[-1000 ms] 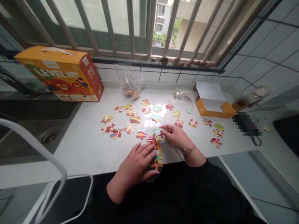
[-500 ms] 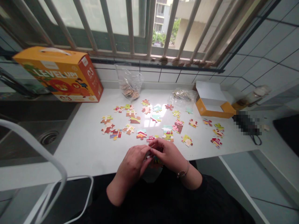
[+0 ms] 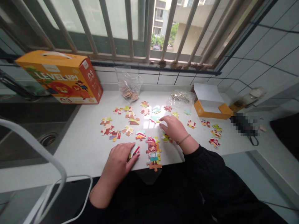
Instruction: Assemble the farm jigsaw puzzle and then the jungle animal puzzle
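Note:
Near the counter's front edge, my left hand [image 3: 120, 160] grips a jigsaw puzzle piece [image 3: 135, 151] with red and white on it between thumb and fingers. To its right lie joined puzzle pieces [image 3: 153, 155] showing a figure in a teal bottom, with a red barn piece [image 3: 150, 140] at the top. My right hand [image 3: 174, 129] reaches over the counter, thumb and fingers apart, holding nothing I can see. Its fingertips are close to a pale teal puzzle piece [image 3: 155, 119]. Under its palm side, a green puzzle piece [image 3: 165, 137] is partly covered.
Loose pieces lie left, including a brown one [image 3: 134, 121], and right, including a red barn piece [image 3: 214, 142]. Behind stand an orange carton [image 3: 60, 77], a bag of pieces [image 3: 129, 88], another clear bag [image 3: 181, 97] and an open orange box [image 3: 211, 109]. A sink [image 3: 46, 137] is left.
My hands have parted from their place together at the front edge. The left moved left with a puzzle piece; the right moved forward over the pieces. The joined figure section is now uncovered.

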A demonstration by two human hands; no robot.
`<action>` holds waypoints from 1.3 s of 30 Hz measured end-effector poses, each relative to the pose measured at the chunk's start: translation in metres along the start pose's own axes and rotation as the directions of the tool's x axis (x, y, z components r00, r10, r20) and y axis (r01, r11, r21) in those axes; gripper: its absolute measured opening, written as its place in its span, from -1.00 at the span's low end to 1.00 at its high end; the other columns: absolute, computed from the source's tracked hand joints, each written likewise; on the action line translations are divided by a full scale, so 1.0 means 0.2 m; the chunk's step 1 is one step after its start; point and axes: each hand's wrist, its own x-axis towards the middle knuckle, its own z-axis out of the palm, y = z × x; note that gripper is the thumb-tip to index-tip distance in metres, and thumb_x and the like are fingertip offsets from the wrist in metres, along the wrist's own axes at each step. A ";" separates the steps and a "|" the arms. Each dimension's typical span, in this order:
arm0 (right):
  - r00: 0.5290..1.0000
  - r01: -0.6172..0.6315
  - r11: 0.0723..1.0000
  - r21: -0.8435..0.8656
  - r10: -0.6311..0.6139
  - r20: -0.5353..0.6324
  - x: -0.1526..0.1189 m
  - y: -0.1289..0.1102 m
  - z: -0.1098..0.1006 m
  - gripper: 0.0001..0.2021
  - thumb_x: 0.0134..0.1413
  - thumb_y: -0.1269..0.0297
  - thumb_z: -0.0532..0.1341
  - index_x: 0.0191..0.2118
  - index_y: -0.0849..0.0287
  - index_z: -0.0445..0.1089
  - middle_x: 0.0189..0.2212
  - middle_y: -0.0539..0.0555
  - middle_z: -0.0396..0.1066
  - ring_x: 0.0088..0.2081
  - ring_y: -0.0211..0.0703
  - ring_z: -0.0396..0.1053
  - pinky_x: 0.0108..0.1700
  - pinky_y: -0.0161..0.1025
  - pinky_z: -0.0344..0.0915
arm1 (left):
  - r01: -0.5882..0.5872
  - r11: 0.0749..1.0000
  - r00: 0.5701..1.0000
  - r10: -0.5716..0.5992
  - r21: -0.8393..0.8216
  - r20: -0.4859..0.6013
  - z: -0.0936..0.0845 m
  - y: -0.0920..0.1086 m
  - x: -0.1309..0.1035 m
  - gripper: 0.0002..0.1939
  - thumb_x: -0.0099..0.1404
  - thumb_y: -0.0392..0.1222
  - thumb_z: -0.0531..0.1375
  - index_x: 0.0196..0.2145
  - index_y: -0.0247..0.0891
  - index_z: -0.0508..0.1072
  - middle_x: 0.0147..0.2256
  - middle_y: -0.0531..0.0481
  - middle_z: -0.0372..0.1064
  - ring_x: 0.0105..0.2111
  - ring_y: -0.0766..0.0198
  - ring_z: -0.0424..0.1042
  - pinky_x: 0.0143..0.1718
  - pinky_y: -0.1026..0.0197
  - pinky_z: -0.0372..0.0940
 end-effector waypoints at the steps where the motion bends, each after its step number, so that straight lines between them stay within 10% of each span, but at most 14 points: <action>1: 0.999 0.021 0.999 -0.024 -0.020 0.050 0.05 0.00 0.01 -0.78 0.42 0.34 0.35 0.11 0.20 0.58 0.10 0.28 0.62 0.16 0.16 0.51 0.27 0.08 0.41 | 0.018 1.000 1.000 -0.018 0.021 0.004 0.00 -0.01 0.00 -0.66 0.61 0.00 0.23 0.18 -0.21 0.54 0.09 -0.25 0.60 0.08 -0.12 0.57 0.09 -0.18 0.46; 9: 0.971 0.111 0.992 -0.062 -0.095 0.218 0.23 0.03 0.05 -0.71 0.40 0.43 0.36 0.17 0.22 0.58 0.12 0.29 0.59 0.15 0.05 0.51 0.25 -0.07 0.39 | -0.028 0.997 0.999 0.029 0.070 -0.017 -0.01 0.06 0.01 -0.68 0.60 -0.10 0.22 0.22 -0.20 0.55 0.27 -0.26 0.53 0.23 -0.14 0.51 0.30 -0.26 0.35; 16: 0.938 0.219 0.975 0.022 -0.217 0.270 0.11 -0.03 -0.05 -0.69 0.44 0.37 0.36 0.22 0.12 0.58 0.09 0.24 0.56 0.10 0.00 0.51 0.22 -0.10 0.38 | -0.300 0.941 0.884 0.336 -0.158 0.324 0.02 0.26 0.09 -0.15 0.38 0.43 0.38 0.43 -0.06 0.42 0.56 -0.28 0.13 0.53 -0.30 0.19 0.52 -0.49 0.06; 32: 0.904 0.334 0.939 -0.079 -0.295 0.308 -0.12 -0.19 -0.01 -0.80 0.52 0.34 0.26 -0.05 0.11 0.69 0.04 0.20 0.57 -0.01 -0.01 0.49 0.09 -0.11 0.42 | -0.260 0.954 0.885 0.296 -0.146 0.360 0.06 0.28 0.10 -0.50 0.56 0.12 0.30 0.35 0.00 0.48 0.51 -0.24 0.25 0.52 -0.20 0.22 0.51 -0.42 0.14; 39: 0.908 0.322 0.909 -0.265 -0.217 0.358 -0.28 -0.32 0.04 -0.59 0.52 0.38 0.18 0.35 0.32 0.45 0.31 0.39 0.46 0.13 0.15 0.48 0.14 0.01 0.49 | -0.268 0.953 0.878 0.303 -0.143 0.371 0.06 0.28 0.10 -0.53 0.53 0.09 0.33 0.29 -0.08 0.52 0.50 -0.28 0.25 0.51 -0.24 0.22 0.50 -0.45 0.15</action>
